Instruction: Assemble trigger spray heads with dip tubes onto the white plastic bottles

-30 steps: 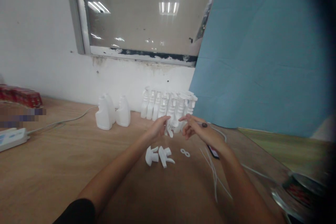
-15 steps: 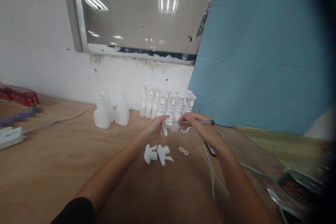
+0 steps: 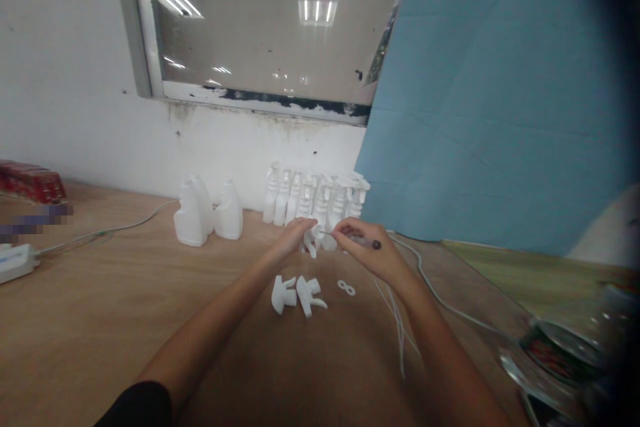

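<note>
My left hand (image 3: 296,235) is closed around a white trigger spray head (image 3: 312,240), its round opening turned to the right. In my right hand (image 3: 357,240) is a screwdriver (image 3: 361,240) with a clear handle and dark end. Its thin shaft points left and reaches the spray head's opening; whether the tip is inside I cannot tell. Below my hands, two more trigger spray heads, one on the left (image 3: 283,295) and one on the right (image 3: 310,295), lie on the table. Beside them are two small white ring washers (image 3: 346,287), and several thin white tubes (image 3: 397,323) lie further right.
Several spray bottles with heads (image 3: 307,197) stand against the wall. Headless white bottles (image 3: 229,212) stand left of them. A power strip (image 3: 16,263) with a cable is at far left, a red package (image 3: 31,181) behind it. A round dark tin (image 3: 563,350) sits at right.
The screwdriver's handle has come closer to the spray head and swung lower, with my right hand turned around it. My left hand keeps its hold. The view has shifted slightly.
</note>
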Tool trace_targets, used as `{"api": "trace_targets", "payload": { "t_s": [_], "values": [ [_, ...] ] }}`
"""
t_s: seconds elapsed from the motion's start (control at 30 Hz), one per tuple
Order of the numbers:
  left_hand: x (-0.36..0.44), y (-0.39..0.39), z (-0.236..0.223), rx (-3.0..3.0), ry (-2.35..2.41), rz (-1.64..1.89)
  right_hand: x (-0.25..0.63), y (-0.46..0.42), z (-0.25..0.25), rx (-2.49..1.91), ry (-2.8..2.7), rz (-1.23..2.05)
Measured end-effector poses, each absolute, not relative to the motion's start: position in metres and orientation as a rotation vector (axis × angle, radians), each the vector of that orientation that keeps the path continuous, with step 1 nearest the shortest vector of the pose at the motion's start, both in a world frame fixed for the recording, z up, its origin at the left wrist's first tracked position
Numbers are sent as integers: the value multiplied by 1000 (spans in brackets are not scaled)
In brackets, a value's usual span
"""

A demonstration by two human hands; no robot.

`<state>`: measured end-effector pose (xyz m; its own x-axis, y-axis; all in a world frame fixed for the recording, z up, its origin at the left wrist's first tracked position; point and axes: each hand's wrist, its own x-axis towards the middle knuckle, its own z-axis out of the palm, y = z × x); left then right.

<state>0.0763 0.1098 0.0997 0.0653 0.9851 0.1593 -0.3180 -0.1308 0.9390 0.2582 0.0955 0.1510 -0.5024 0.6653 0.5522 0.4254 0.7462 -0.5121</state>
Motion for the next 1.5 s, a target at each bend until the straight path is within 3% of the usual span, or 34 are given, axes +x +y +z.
{"api": "trace_targets", "payload": {
  "t_s": [0.27,0.83,1.5],
  "values": [
    [76,111,101,1160,946,1439,255,85,155,-793,-2327,196],
    [75,105,107,1284,1083,1420,254,88,150,-772,-2400,627],
    [74,100,110,1299,1089,1349,258,91,149,-737,-2299,825]
  ]
}}
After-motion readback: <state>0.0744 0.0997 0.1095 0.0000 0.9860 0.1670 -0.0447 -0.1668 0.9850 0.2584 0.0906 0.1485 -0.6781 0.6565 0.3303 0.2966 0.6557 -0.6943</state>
